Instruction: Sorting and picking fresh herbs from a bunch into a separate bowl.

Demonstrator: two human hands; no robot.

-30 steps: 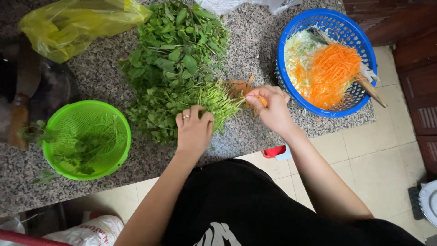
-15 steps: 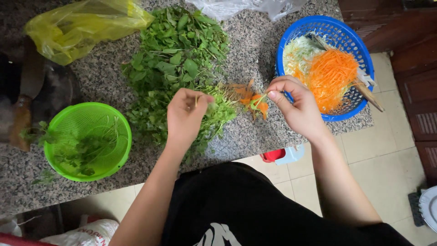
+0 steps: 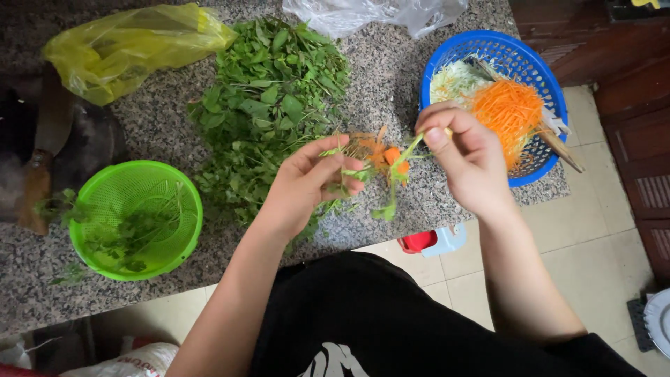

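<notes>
My left hand (image 3: pixel 307 183) and my right hand (image 3: pixel 466 155) are raised over the granite counter (image 3: pixel 391 91), and both pinch the same green herb sprig (image 3: pixel 389 183), which hangs between them. Orange carrot scraps (image 3: pixel 380 150) lie on the counter just behind the sprig. A big pile of leafy green herbs (image 3: pixel 269 105) covers the counter's middle, right behind my left hand. The blue basket (image 3: pixel 551 91) with shredded carrot and white shreds stands just beyond my right hand.
A green colander (image 3: pixel 139 183) with a few herb stems sits at the left. A yellow plastic bag (image 3: pixel 125 49) lies at the back left and a clear bag (image 3: pixel 377 14) at the back. Wooden sticks (image 3: pixel 558 143) rest in the blue basket. Tiled floor lies below the counter edge.
Both hands have lifted off the herb pile and come together. A sprig drawn from the pile now hangs between them, above the carrot scraps.
</notes>
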